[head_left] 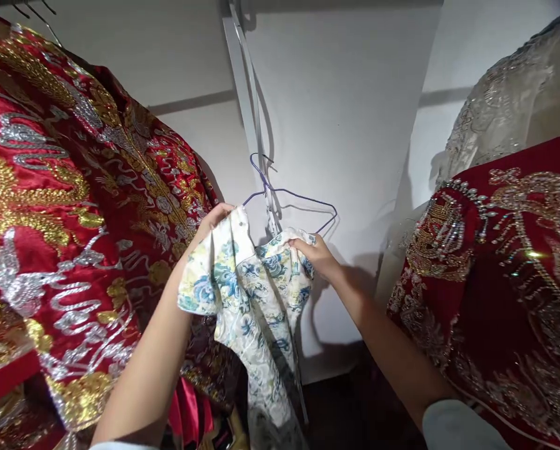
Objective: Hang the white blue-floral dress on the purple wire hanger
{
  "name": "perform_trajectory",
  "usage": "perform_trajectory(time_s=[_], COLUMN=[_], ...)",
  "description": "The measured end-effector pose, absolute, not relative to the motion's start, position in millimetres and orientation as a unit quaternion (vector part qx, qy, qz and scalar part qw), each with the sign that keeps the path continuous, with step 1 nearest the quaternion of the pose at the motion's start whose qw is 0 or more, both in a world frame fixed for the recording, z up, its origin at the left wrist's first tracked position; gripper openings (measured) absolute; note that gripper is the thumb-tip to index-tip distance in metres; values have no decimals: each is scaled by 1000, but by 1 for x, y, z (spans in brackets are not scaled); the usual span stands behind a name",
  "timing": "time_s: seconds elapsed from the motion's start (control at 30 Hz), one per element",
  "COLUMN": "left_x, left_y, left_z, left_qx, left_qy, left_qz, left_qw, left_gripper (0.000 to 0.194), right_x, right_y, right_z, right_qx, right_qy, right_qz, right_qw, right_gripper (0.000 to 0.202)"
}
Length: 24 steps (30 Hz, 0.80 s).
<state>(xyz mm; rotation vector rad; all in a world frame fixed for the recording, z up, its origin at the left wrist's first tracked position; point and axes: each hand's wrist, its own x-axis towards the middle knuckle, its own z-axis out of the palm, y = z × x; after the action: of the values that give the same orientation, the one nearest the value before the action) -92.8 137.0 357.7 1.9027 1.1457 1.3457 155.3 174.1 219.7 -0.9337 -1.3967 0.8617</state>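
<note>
A white dress (270, 325) with blue and yellow flowers, short sleeves and a stand-up collar hangs between my two hands. My left hand (218, 217) is closed on its left shoulder, the fingers partly hidden behind the cloth. On the other side, my right hand (318, 255) pinches the collar and right shoulder, thumb in front. Just behind the dress is a purple hanger (303, 199), its hook at the top and its right corner bare. How much of the hanger sits inside the dress is hidden.
Red jackets (158, 181) with gold and silver embroidery hang close on the left. A beaded dark red gown (486, 275) and a pale lace dress (500, 106) stand on the right. A white metal strip (249, 81) runs down the white wall (345, 94) behind.
</note>
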Motion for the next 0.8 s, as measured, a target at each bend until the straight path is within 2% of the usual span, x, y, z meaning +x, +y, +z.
perform_trajectory(time_s=[0.07,0.17,0.27,0.4,0.47,0.53,0.57,0.63,0.7,0.8], left_x=[-102,-118,-123,-116,-114,-114,-115,-117,-119,-121], left_y=[132,116,98,87,87,90,92,98,102,107], left_z=[357,360,364,365,363,362,361,360,361,364], left_qx=[703,673,684,731,726,714,713,714,714,700], left_qy=[436,470,511,549,544,541,538,531,530,540], left_qz=[503,496,438,400,421,442,449,456,458,463], left_qw=[251,284,282,60,-34,-42,-22,12,-4,-72], left_gripper=[44,52,48,31,31,33,34,35,36,35], right_x=[157,153,143,148,165,188,199,219,235,258], right_y=[169,161,153,146,152,166,175,191,201,199], right_z=[222,229,240,254,262,269,273,282,292,310], right_qx=[-429,-425,-401,-352,-359,-388,-402,-418,-425,-412], right_qy=[-584,-589,-617,-652,-625,-589,-594,-633,-663,-699], right_qz=[363,352,346,265,182,120,112,142,192,276], right_qw=[585,590,582,617,669,699,688,635,585,516], right_gripper=[36,29,30,28,41,55,55,38,24,30])
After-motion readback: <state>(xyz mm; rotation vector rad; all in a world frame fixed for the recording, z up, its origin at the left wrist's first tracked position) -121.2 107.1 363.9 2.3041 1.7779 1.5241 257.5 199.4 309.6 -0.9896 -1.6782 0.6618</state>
